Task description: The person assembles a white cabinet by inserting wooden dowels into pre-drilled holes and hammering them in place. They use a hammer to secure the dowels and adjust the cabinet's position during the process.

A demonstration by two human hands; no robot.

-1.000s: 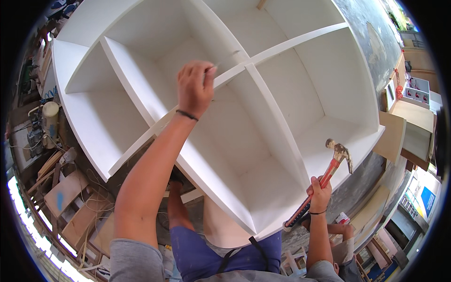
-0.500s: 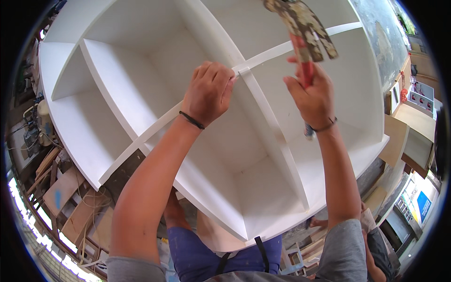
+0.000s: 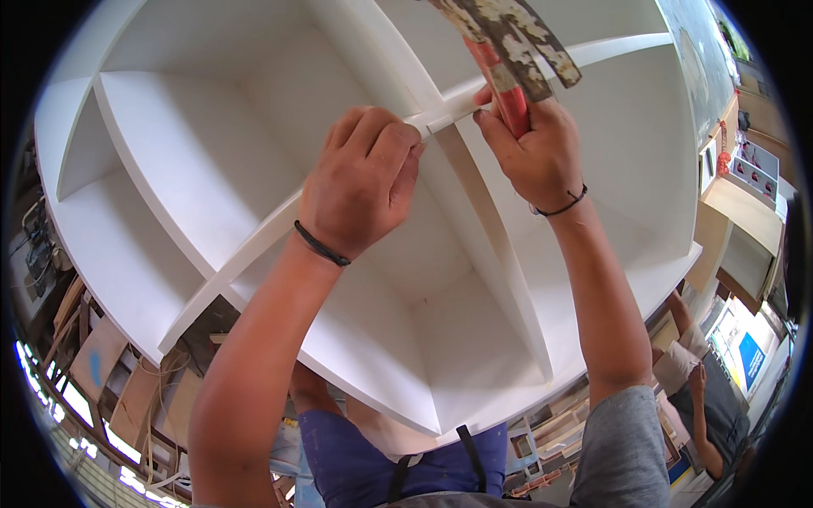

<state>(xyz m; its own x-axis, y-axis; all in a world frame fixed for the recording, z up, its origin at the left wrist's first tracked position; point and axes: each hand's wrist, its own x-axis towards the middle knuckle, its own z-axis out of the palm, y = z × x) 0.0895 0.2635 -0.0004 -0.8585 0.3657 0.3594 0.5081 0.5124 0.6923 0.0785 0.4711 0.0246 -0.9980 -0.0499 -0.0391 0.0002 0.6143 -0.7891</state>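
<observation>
A large white shelf unit (image 3: 246, 292) with several open compartments fills the middle of the view. My left hand (image 3: 360, 182) rests on the edge of a divider close to where two strips cross, thumb and fingers pinched together. Whatever it pinches is hidden by the fingers. Just to the right, my right hand (image 3: 538, 152) is wrapped round the red handle of a claw hammer (image 3: 512, 106). The hammer's worn, paint-stained head points away from me, above the shelf edge. Its lower handle is hidden behind my hand and wrist.
Wooden boards and scraps (image 3: 106, 364) are piled at the left, beside a cable. On the right are a pale wooden box (image 3: 749, 229) and another person (image 3: 690, 381) nearby. A grey, paint-worn surface (image 3: 699, 63) borders the shelf at the far right.
My right hand and the hammer have moved left, toward my left hand. The left hand keeps its pinch near the same crossing. The other person at the right has shifted into fuller view.
</observation>
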